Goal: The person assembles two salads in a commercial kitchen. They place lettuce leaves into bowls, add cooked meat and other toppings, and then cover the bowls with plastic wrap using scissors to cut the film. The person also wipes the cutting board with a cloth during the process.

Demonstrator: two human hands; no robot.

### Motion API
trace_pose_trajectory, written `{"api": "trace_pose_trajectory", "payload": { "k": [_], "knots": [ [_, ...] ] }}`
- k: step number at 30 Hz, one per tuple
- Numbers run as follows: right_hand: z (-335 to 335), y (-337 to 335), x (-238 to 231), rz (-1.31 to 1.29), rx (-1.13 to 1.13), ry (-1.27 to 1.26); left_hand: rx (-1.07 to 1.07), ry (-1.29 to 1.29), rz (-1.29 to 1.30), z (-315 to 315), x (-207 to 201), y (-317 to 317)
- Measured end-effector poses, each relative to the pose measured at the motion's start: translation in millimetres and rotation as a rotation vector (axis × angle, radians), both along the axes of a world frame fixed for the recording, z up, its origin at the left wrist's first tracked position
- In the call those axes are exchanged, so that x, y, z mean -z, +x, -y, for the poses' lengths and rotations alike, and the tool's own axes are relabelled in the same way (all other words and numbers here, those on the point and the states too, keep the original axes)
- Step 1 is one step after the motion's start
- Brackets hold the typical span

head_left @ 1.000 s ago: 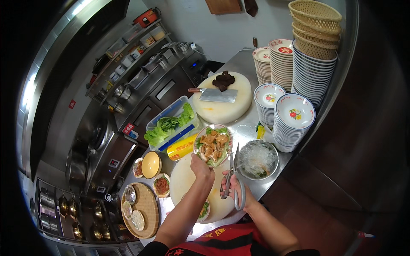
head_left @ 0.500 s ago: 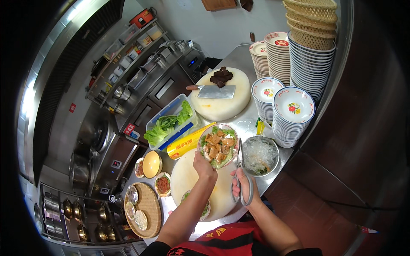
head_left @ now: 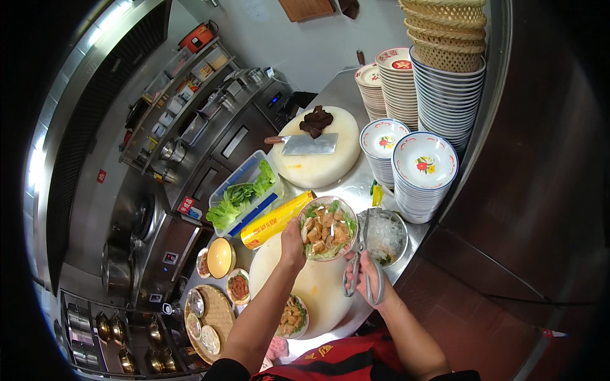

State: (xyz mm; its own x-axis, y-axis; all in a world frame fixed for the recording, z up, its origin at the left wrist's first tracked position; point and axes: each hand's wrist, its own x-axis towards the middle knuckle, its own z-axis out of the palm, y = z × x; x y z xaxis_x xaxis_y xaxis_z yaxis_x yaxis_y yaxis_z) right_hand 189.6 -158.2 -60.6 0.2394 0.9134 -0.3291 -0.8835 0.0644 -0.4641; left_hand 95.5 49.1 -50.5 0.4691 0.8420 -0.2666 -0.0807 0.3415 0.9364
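Observation:
My left hand (head_left: 293, 246) is closed on the left rim of a bowl (head_left: 329, 230) of browned chunks over shredded greens, with shiny clear film across its top. The bowl is held above the near round white chopping block (head_left: 333, 289). In my right hand (head_left: 367, 278) is a pair of scissors (head_left: 347, 283) with grey handles, fingers through the loops. The blades point away from me, beside the bowl's right rim; I cannot tell whether they touch it. A second bowl (head_left: 292, 317) of similar food sits at the block's near edge, partly behind my left forearm.
A metal bowl (head_left: 386, 233) heaped with crumpled clear film stands right. Farther back are a yellow film box (head_left: 277, 220), a lettuce tub (head_left: 244, 193), a cleaver (head_left: 309, 144) on another block and stacked bowls (head_left: 424, 165). At left are a woven tray (head_left: 219, 311) and small bowls (head_left: 238, 287).
The held bowl has come slightly right and nearer to me, closer to the scissors. The whole view has shifted a little, and more of the second bowl shows beside my left forearm.

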Motion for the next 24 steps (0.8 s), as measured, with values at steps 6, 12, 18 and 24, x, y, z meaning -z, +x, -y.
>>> {"api": "trace_pose_trajectory", "payload": {
  "k": [6, 12, 18, 24],
  "knots": [
    [1.2, 12.5, -4.0, 0.165, 0.069, -0.211, 0.076, -0.118, -0.018, -11.1, -5.5, -11.0],
    [-13.4, -47.1, 35.4, 1.462, -0.006, -0.516, -0.111, -0.151, 0.043, -24.1, -13.1, -34.2],
    [-40.1, -87.4, 44.1, 1.982, -0.129, -0.497, -0.336, -0.115, 0.100, -13.9, -26.5, -55.0],
    [-63.1, -26.5, -52.4, 1.384, 0.336, -0.122, -0.482, -0.105, 0.173, 4.5, -37.0, -77.4]
  ]
}}
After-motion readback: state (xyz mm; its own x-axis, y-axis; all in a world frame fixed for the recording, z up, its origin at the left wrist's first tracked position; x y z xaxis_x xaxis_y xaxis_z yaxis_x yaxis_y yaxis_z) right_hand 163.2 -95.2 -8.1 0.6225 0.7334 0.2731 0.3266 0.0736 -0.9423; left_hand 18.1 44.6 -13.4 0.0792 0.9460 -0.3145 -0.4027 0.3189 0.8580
